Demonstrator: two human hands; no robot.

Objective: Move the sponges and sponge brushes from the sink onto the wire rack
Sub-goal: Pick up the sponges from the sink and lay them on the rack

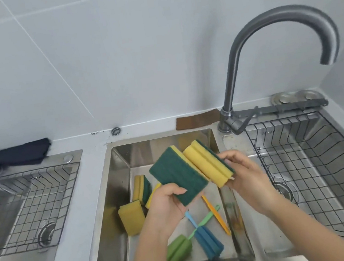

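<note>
Steel, foam and plastic at the sink

The sink (120, 181) is brushed stainless steel; the faucet (231, 71) is matt grey metal. The held sponge (178, 174) shows rough green scouring fibre over yellow foam. The wire rack (316, 154) is dark coated metal, the wall tiles (89, 53) smooth and glossy.

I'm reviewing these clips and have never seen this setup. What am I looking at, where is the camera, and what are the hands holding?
There is no machine here: a person works bare-handed, and the single picture comes from a camera on their head, looking down. The left hand grips a sponge with its green scouring side up. The right hand holds a second sponge, yellow foam facing us. Both are above the middle sink. Still in that sink lie more yellow-and-green sponges, a green sponge brush, a blue sponge brush and an orange handle. Wire racks sit in the right basin and the left basin.
</note>
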